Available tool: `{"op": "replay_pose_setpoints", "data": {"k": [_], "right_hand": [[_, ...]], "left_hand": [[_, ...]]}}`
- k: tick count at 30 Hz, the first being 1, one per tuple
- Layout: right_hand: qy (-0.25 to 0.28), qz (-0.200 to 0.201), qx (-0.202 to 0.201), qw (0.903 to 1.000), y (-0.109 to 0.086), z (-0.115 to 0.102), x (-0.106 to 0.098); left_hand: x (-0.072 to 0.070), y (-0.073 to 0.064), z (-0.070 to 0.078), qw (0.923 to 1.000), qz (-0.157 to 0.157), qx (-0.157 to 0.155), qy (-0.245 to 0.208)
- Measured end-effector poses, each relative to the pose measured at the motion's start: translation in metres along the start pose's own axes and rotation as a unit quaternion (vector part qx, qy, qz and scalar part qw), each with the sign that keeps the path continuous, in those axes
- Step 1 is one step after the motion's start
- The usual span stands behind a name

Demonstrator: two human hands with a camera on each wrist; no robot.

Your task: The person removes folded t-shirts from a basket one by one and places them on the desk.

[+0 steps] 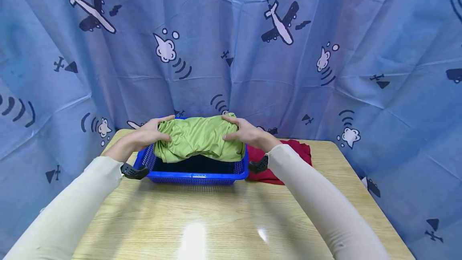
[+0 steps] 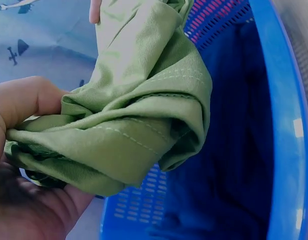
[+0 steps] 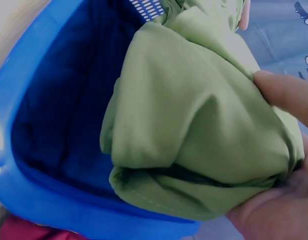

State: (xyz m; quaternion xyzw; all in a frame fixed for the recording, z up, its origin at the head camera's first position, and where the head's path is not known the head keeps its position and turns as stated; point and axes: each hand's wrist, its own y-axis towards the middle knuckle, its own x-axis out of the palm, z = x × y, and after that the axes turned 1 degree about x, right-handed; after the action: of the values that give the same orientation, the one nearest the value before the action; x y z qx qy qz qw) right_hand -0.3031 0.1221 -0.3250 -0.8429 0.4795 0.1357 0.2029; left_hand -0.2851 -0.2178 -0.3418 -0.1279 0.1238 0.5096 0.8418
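A folded green garment (image 1: 198, 137) with stitched hems hangs over a blue plastic basket (image 1: 195, 179), held between both hands. At its left end my left hand (image 1: 148, 131) grips the cloth, thumb on one side and fingers on the other. My right hand (image 1: 249, 132) grips the other end the same way. In the left wrist view, layered folds of the green garment (image 2: 139, 110) show beside the thumb and fingers. Dark blue cloth (image 2: 219, 150) lies inside the basket, below the green one. The right wrist view shows a fold of the green garment (image 3: 194, 105) sagging over the basket's rim.
A red cloth (image 1: 297, 149) lies on the wooden table (image 1: 216, 220), right of the basket and partly behind my right forearm. Behind the table hangs a blue curtain (image 1: 209, 51) printed with airplanes. Each wrist wears a black band.
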Motion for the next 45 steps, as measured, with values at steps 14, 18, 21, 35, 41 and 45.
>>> {"op": "replay_pose_setpoints", "data": {"k": [14,18,21,35,41,45], "right_hand": [[-0.005,0.001,-0.033,0.9994,-0.026,-0.009,-0.023],[-0.017,0.008,-0.038,0.9991,-0.036,-0.007,-0.033],[-0.017,0.011,-0.040,0.9990,-0.044,-0.004,-0.041],[-0.003,0.010,-0.055,0.9985,-0.073,0.008,-0.083],[-0.037,0.034,-0.059,0.9970,-0.087,0.015,-0.097],[-0.029,0.033,-0.057,0.9974,-0.094,0.021,-0.105]], "left_hand": [[0.010,-0.004,0.017,0.9998,0.003,0.017,-0.003],[0.017,0.001,0.025,0.9998,0.001,0.017,-0.003],[0.024,0.005,0.030,0.9997,-0.005,0.023,-0.008],[0.063,0.024,0.058,0.9985,-0.006,0.053,0.010],[0.081,0.032,0.068,0.9978,0.000,0.062,0.025],[0.092,0.037,0.071,0.9979,0.008,0.060,0.023]]}}
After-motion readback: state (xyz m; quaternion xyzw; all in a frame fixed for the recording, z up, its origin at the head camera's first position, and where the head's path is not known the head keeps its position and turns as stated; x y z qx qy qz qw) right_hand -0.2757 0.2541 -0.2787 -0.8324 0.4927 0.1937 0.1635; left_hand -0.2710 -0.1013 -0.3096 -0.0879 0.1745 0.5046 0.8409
